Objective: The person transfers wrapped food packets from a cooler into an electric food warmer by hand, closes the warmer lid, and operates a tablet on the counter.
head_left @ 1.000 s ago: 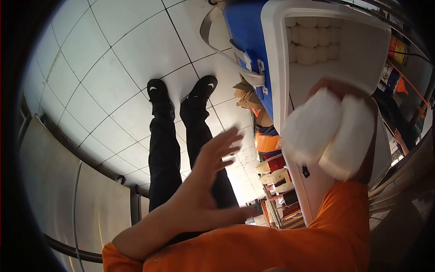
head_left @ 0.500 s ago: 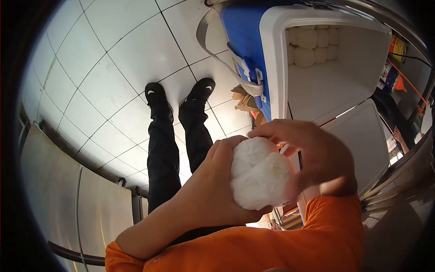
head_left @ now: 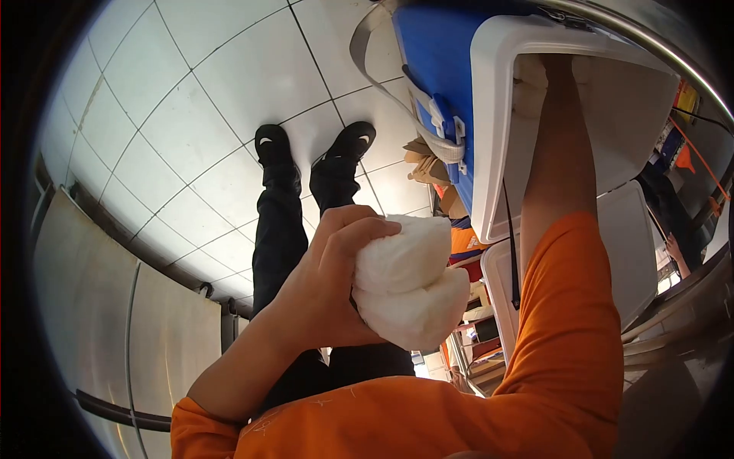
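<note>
My left hand (head_left: 344, 252) is wrapped round two white rounded lumps (head_left: 405, 279), stacked against each other with a deep crease between them. Their surface looks soft and slightly rough; I cannot tell what they are made of. My right arm reaches down into a blue and white cooler box (head_left: 489, 138). At the box's far inner end is my right hand (head_left: 556, 67), dark and in shadow, its fingers hidden. Beside it, more pale rounded lumps (head_left: 527, 96) show dimly, partly covered by my arm.
The cooler's white lid (head_left: 627, 229) hangs open at the right. A grey strap (head_left: 367, 69) loops from the cooler's side. Brown cardboard pieces (head_left: 428, 164) lie beside it. Steel cabinet doors (head_left: 168, 344) stand at left, and a metal rail (head_left: 650, 42) curves at upper right. White tiles (head_left: 206, 92) cover the floor.
My right hand has left the white lumps and gone into the cooler. The left hand has turned its lumps, so the crease between them now shows, and shifted slightly left.
</note>
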A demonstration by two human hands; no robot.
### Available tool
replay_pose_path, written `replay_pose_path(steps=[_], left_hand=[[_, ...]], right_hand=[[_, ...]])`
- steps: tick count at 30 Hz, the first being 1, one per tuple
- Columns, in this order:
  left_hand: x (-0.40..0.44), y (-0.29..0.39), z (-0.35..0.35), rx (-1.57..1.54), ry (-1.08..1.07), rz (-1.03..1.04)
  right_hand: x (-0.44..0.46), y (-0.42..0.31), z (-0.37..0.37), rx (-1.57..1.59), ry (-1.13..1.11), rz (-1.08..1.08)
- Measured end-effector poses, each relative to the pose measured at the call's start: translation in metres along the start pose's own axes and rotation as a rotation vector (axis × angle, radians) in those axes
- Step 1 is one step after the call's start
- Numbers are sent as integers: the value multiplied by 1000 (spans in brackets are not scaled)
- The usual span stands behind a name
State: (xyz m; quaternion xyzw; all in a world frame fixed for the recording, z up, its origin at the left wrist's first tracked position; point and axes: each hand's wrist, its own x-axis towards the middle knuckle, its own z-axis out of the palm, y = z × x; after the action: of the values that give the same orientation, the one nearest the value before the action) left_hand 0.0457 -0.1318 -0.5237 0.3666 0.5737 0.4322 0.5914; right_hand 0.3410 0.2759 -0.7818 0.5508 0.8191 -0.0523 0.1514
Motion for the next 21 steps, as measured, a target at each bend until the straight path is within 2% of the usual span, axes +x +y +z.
replay_pose_path(steps=[3, 6, 11, 14, 17, 19, 21], left_hand=[[4, 5, -5, 113, 34, 26], [1, -3, -3, 170, 56, 138], [-3, -5, -3, 73, 95, 81], [-6, -6, -4, 37, 69, -1], [-12, -11, -2, -25, 46, -82], [-14, -12, 1, -52, 47, -112], [-16, -13, 4, -48, 53, -127]], right_hand=[[-2, -7, 0, 23, -6, -28], [-5, -10, -3, 75, -20, -71], [-17, -3, -29, 254, -86, -105], [-23, 14, -55, 380, -281, -36], [-34, 34, -62, 534, -492, 138], [-34, 42, -56, 690, -548, 295], [-30, 37, -52, 710, -428, 308]])
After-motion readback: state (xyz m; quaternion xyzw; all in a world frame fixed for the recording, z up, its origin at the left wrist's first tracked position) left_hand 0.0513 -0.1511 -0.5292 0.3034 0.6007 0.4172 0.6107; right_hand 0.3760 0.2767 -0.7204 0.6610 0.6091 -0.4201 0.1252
